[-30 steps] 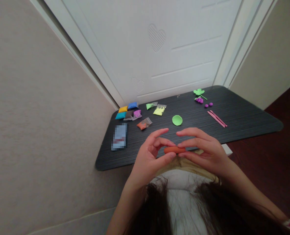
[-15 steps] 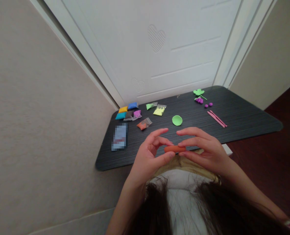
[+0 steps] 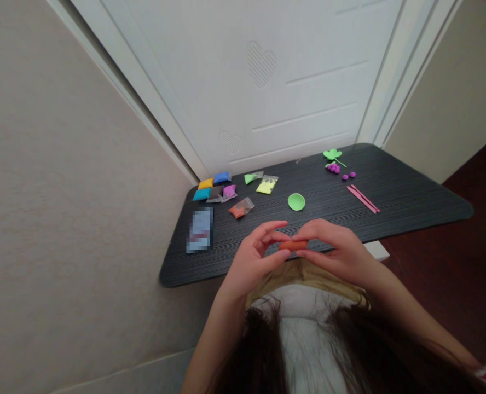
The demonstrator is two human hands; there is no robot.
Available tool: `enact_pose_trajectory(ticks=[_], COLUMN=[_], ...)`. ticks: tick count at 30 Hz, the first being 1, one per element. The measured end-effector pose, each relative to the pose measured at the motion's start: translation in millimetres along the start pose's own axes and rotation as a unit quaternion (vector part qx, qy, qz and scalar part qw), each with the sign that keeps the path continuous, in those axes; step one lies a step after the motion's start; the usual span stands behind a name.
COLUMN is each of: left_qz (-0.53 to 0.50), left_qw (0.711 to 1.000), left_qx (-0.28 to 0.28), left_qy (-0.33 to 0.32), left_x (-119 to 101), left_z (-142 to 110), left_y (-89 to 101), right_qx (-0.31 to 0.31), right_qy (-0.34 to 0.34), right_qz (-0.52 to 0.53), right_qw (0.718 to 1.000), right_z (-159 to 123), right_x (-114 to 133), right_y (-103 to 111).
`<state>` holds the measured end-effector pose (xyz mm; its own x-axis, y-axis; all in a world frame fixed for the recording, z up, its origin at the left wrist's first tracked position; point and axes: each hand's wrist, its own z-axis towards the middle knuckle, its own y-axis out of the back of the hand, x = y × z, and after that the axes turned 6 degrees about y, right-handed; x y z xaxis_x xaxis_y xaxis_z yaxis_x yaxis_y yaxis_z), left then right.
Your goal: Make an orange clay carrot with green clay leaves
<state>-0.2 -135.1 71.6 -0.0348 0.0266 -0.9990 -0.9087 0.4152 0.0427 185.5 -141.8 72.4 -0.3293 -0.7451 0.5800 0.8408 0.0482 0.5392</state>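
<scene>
A short roll of orange clay is pinched between the fingertips of both hands above the near edge of a dark wood-grain table. My left hand grips its left end with thumb and fingers curled. From the right, my right hand closes over the other end. Beyond the hands lies a flat green clay disc.
Small bags of coloured clay lie at the table's back left beside a blurred card. A green clay leaf shape, purple clay balls and pink modelling sticks lie on the right. A white door stands behind.
Both hands have drawn closer together and lifted slightly, so less of the orange roll shows between the fingers.
</scene>
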Motion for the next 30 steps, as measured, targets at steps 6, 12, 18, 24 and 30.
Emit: enact_pose_trajectory(ticks=[6, 12, 18, 24, 30], left_qz=[0.164, 0.296, 0.323, 0.321, 0.312], left_qw=[0.985, 0.949, 0.94, 0.941, 0.947], left_qx=[-0.056, -0.102, -0.11, -0.109, -0.076], left_qy=[-0.014, -0.044, -0.018, -0.021, -0.024], left_x=[26, 49, 64, 61, 57], left_z=[17, 29, 33, 33, 30], left_y=[0.2, 1.6, 1.4, 0.7, 7.0], right_qx=[-0.006, -0.02, -0.029, 0.011, 0.05], right_qy=[-0.08, -0.127, -0.165, -0.159, -0.132], right_qz=[0.014, 0.04, 0.04, 0.016, -0.041], right_qw=[0.997, 0.991, 0.985, 0.987, 0.989], right_z=[1, -6, -13, -14, -12], right_x=[-24, -49, -65, -68, -67], right_y=[-19, -32, -35, -38, -41])
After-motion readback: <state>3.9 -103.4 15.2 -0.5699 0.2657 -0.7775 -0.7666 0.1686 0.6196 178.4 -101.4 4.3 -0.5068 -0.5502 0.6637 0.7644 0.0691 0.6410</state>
